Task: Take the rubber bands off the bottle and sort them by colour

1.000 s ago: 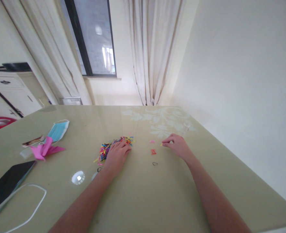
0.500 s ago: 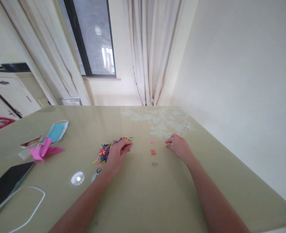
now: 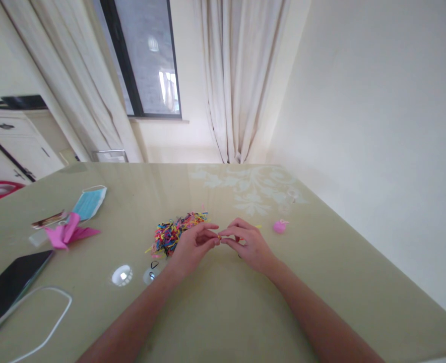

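My left hand (image 3: 194,247) and my right hand (image 3: 251,247) meet over the table, fingertips almost touching. Between their pinched thumbs and fingers is a tiny reddish-orange rubber band (image 3: 219,237), mostly covered by the fingertips. Just left of and behind my left hand lies a heap of multicoloured rubber bands (image 3: 166,237). A yellow rubber band (image 3: 258,226) lies beyond my right hand, which hides most of the bands beneath it. To the right sits a small round pink thing (image 3: 279,226). A black rubber band (image 3: 154,264) lies in front of the heap.
At the left are a pink folded paper crane (image 3: 69,233), a blue face mask (image 3: 89,202), a dark phone (image 3: 14,287) and a white cable (image 3: 66,297). Round bright reflections (image 3: 122,276) show on the glossy tabletop (image 3: 223,317). A wall (image 3: 389,141) runs along the right.
My right hand has moved left from the yellow band, uncovering the round pink thing. My left hand has shifted right from the heap, and the hands now meet at a small band.
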`<control>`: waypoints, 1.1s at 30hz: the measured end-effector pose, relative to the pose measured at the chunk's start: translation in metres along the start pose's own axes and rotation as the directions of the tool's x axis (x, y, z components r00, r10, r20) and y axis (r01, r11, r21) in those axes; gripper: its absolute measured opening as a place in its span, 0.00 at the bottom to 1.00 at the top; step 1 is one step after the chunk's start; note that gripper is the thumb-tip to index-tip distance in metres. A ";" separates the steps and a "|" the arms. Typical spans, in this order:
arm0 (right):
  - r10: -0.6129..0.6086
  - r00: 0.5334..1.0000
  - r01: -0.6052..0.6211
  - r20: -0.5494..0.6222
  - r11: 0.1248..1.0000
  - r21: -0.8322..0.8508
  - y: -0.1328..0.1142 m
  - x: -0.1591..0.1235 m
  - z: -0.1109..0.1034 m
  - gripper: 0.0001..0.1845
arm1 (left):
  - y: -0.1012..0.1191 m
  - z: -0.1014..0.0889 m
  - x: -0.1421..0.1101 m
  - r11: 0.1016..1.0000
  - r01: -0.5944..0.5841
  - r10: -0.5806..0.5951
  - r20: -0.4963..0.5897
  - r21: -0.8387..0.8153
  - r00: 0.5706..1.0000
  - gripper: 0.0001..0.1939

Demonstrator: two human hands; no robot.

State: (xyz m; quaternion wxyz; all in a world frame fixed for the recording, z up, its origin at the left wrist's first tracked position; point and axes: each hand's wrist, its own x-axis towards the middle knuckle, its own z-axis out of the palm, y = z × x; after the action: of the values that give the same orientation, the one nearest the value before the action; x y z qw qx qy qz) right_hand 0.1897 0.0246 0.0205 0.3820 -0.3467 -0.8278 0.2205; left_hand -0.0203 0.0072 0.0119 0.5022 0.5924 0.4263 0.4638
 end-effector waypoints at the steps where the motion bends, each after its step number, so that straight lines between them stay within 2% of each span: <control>1: -0.008 1.000 0.008 -0.003 1.000 -0.003 0.001 0.000 0.000 0.08 | 0.000 0.000 0.000 1.000 0.004 -0.004 0.009 0.003 1.000 0.19; 6: -0.059 0.998 0.059 0.000 0.998 -0.027 0.001 0.002 -0.003 0.10 | -0.002 0.002 -0.001 1.000 0.005 -0.007 0.045 0.030 0.999 0.18; 9: -0.049 0.999 0.050 -0.020 0.998 0.023 -0.002 0.004 -0.010 0.11 | -0.002 0.000 0.000 0.999 -0.015 0.012 0.052 0.049 0.999 0.18; 11: 0.009 0.996 0.001 -0.093 0.995 0.103 -0.003 0.006 -0.020 0.11 | -0.004 -0.005 0.003 0.988 -0.051 0.046 0.035 0.148 0.998 0.15; 12: 0.044 0.989 -0.022 -0.140 0.988 0.151 -0.004 0.007 -0.026 0.10 | -0.005 -0.009 0.004 0.965 -0.080 0.079 0.015 0.250 0.997 0.14; 14: 0.109 0.968 -0.049 -0.226 0.966 0.254 -0.004 0.008 -0.038 0.09 | -0.009 -0.019 0.007 0.844 -0.138 0.175 -0.023 0.519 0.984 0.10; 16: 0.149 0.951 -0.049 -0.272 0.938 0.344 -0.005 0.009 -0.048 0.07 | -0.014 -0.027 0.009 0.649 -0.156 0.260 -0.025 0.745 0.965 0.09; 18: 0.165 0.942 -0.037 -0.291 0.915 0.401 -0.005 0.010 -0.055 0.05 | -0.018 -0.033 0.010 0.491 -0.134 0.271 -0.004 0.861 0.963 0.10; 20: 0.169 0.938 -0.024 -0.302 0.902 0.430 -0.006 0.010 -0.058 0.05 | -0.020 -0.036 0.010 0.417 -0.122 0.239 0.021 0.900 0.971 0.09; 25: 0.202 0.941 -0.068 -0.271 0.899 0.433 -0.003 0.010 -0.062 0.04 | -0.018 -0.035 0.011 0.404 -0.132 0.217 0.045 0.905 0.975 0.09; 33: 0.314 0.917 -0.241 -0.244 0.927 0.289 0.015 0.010 -0.070 0.12 | -0.020 -0.039 0.011 0.441 -0.149 0.256 0.035 0.885 0.966 0.12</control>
State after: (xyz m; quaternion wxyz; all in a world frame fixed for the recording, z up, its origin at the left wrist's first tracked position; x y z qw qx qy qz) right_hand 0.2462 0.0490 0.0593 0.5032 -0.4381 -0.6708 0.3240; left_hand -0.0572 0.0287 -0.0039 0.0425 0.7873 0.5554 0.2643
